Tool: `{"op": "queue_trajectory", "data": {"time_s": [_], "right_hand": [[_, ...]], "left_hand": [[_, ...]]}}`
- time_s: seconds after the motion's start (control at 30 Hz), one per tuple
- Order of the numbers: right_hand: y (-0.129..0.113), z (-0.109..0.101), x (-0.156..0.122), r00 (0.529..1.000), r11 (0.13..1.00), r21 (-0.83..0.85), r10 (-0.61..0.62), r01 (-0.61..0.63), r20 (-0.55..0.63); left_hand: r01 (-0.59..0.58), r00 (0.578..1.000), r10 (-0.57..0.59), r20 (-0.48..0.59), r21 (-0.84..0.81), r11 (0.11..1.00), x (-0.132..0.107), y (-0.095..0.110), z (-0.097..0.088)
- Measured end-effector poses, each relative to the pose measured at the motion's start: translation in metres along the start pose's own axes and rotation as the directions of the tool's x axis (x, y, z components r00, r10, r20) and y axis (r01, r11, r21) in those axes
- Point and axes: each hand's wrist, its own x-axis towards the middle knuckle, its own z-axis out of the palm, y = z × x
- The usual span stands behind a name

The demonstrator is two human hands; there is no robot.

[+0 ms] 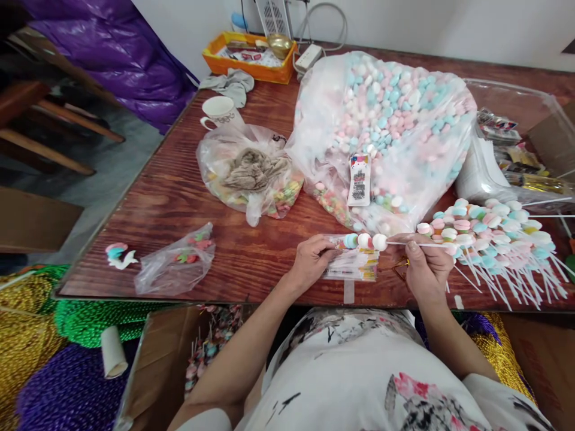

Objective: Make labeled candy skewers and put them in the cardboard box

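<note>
Wooden tabletop [157, 206]; right fingers [417, 256] pinch near-level stick [397, 243], left fingers [318, 242] curled inward.

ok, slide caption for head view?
Right hand holding a skewer of pastel pieces, left hand near its tip, big clear bag behind.

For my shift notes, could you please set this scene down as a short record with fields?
Right hand: holds a white stick
On the stick: pastel pieces, toward its left end
Left hand: beside those pieces, by flat packets; exact hold unclear
Right side: heap of sticks with similar pieces
Behind the hands: large clear bag, printed sachet on it
Back left: white mug, orange tray
Surface: wooden table
</note>
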Motion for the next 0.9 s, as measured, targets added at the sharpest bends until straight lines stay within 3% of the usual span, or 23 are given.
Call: {"op": "queue_trajectory", "data": {"time_s": [0.23,0.4,0.53,0.67,0.77,0.83,0.9], "right_hand": [[-0.008,-0.006,-0.001,0.998,0.999,-0.034,-0.023,0.021,-0.052],[-0.017,-0.01,-0.003,0.996,0.997,0.065,-0.035,0.04,-0.081],[-0.021,-0.014,-0.006,0.997,0.998,-0.004,-0.063,0.063,-0.054],[-0.024,-0.022,-0.012,0.982,0.975,-0.119,-0.186,0.19,0.044],[-0.029,-0.026,-0.013,0.929,0.933,-0.124,-0.311,0.339,0.202],[-0.031,-0.028,-0.01,0.903,0.943,-0.071,-0.287,0.325,0.319],[-0.03,-0.03,-0.005,0.917,0.982,-0.001,-0.177,0.19,0.359]], "left_hand": [[0.106,0.991,-0.107,-0.077,-0.01,0.994,-0.003,0.008,-0.003],[0.062,0.997,-0.063,-0.046,-0.031,0.998,-0.002,0.014,-0.004],[0.017,1.0,-0.018,-0.014,-0.054,0.998,-0.001,0.018,-0.002],[-0.049,0.999,0.05,0.02,-0.032,0.998,-0.002,0.021,0.0],[-0.141,0.988,0.141,0.068,-0.009,0.99,-0.003,0.024,0.0],[-0.199,0.975,0.196,0.104,0.014,0.98,-0.002,0.026,0.0],[-0.248,0.96,0.242,0.139,0.028,0.968,-0.001,0.029,0.0]]}}
